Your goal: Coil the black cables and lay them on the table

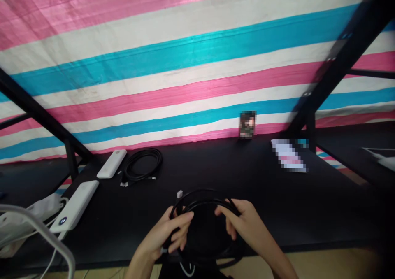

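Over the near edge of the black bench (pixel 277 196), both hands grip a coiled black cable (pixel 203 201). The left hand (pixel 168 233) pinches it at eight o'clock, the right hand (pixel 247 225) curls over two o'clock. Its white plug (pixel 179 194) pokes toward eleven; the lower loop is hidden.

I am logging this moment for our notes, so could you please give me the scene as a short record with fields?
left hand: left hand closed on the coiled black cable
right hand: right hand pinching the same coil at its right side
cable end: a light connector sticks up from the coil
surface: black table
nearby: second coiled cable; two white power banks
backdrop: striped tarp in pink, white and blue
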Available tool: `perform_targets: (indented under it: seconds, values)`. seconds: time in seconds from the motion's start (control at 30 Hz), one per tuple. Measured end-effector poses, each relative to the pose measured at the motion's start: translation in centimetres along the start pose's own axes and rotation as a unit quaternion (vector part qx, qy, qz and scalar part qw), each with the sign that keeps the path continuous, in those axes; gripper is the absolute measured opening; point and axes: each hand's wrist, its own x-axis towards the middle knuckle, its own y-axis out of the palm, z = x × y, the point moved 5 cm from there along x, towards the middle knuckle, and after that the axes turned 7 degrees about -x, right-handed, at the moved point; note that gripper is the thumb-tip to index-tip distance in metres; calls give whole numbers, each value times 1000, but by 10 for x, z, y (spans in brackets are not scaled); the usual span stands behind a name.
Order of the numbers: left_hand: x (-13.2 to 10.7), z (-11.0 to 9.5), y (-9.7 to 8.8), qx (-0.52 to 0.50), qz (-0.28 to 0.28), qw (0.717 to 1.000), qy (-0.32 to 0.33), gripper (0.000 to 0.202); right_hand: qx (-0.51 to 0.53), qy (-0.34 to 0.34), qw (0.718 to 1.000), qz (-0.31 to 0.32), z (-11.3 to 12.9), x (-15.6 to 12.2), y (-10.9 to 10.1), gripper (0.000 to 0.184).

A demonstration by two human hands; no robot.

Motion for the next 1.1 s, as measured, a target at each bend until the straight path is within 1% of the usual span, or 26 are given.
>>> perform_targets:
  seconds: [0.03, 0.1, 0.13, 0.17, 0.23, 0.3, 0.37, 0.4, 0.43, 0.47, 0.57, 0.63, 0.67, 0.7, 0.77, 0.83, 0.87, 0.93, 1.0, 1.07, 1.1]
  values:
    - [-1, 1, 4, 3, 10, 1000, -11, 40, -5, -30, 999, -27, 7, -3, -1, 29]
    - [-3, 1, 11, 1, 36, 999, -25, 43, -20, -88, 992, -91, 20, -11, -6, 48]
    - [-4, 1, 13, -6, 45, 999, -26, 43, -32, -118, 986, -112, 26, -15, -7, 55]
    - [-5, 0, 14, -18, 51, 998, -24, 40, -47, -145, 981, -122, 30, -19, -8, 54]
    - [-8, 1, 12, -45, 61, 997, -21, 31, -74, -190, 971, -121, 34, -24, -8, 42]
    - [-11, 5, 9, -75, 89, 993, -24, 26, -81, -221, 966, -108, 35, -26, -8, 30]
    - [-14, 12, 6, -101, 132, 986, -33, 30, -67, -223, 968, -94, 34, -27, -9, 25]
    - [-15, 16, 5, -112, 146, 982, -39, 32, -59, -215, 971, -82, 33, -26, -9, 23]
    - [-16, 19, 3, -118, 148, 981, -47, 34, -54, -203, 975, -66, 32, -26, -8, 22]
    - [-15, 23, 1, -116, 138, 982, -56, 34, -52, -188, 980, -48, 31, -27, -6, 20]
    - [-13, 33, -4, -62, 67, 991, -94, 28, -51, -141, 989, 4, 30, -29, 0, 13]
    - [-11, 34, -2, -24, 38, 994, -103, 30, -55, -125, 991, 7, 31, -30, 1, 6]
    - [-10, 33, 0, -18, 28, 995, -97, 32, -58, -123, 991, -2, 31, -29, 1, 3]
    - [-9, 31, 1, -19, 16, 996, -81, 33, -59, -123, 990, -17, 31, -28, 1, 3]
    - [-6, 24, 2, -29, -11, 999, -34, 32, -42, -116, 991, -53, 29, -22, -2, 10]
    - [-4, 14, 1, -39, -27, 999, 25, 31, 6, -88, 992, -86, 21, -15, -5, 19]
    - [-2, 9, 0, -50, -29, 997, 52, 33, 39, -70, 992, -98, 16, -12, -7, 24]
    - [1, -3, 0, -88, -31, 991, 92, 48, 106, -45, 989, -96, 7, -6, -9, 33]
    - [6, -14, 2, -130, -52, 985, 101, 60, 168, -39, 981, -86, 3, -4, -9, 38]
    - [12, -22, 6, -167, -87, 977, 100, 63, 242, -28, 965, -99, 1, -3, -8, 37]
    - [16, -25, 9, -186, -110, 971, 101, 61, 288, -17, 950, -116, 1, -4, -6, 36]
